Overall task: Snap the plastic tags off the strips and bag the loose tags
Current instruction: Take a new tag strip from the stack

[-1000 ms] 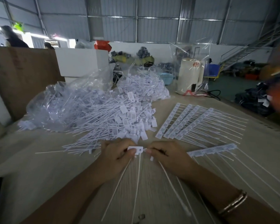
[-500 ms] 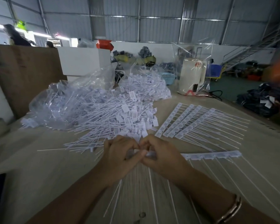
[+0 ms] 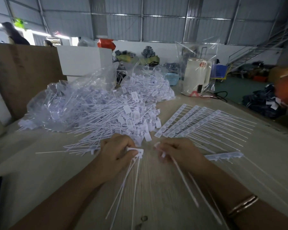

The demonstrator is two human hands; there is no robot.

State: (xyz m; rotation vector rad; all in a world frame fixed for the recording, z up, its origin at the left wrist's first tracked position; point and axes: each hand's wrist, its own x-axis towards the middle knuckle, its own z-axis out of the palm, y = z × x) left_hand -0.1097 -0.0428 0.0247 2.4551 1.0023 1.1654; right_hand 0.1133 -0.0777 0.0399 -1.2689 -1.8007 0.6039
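Observation:
My left hand grips a few snapped-off white tags by their flat heads, their long thin tails trailing toward me. My right hand holds the end of a white tag strip that runs off to the right across the table. A small gap separates the two hands. Beyond my hands lies a big heap of loose tags. Two clear plastic bags full of tags sit behind the heap. Several whole strips lie side by side at the right.
A brown cardboard sheet and a white box stand at the back left. A white kettle in clear wrap stands at the back right. The wooden table ends along the right side.
My hands were pressed together over the strip half a second ago. They have now pulled apart, the left taking the tags away from the strip in the right.

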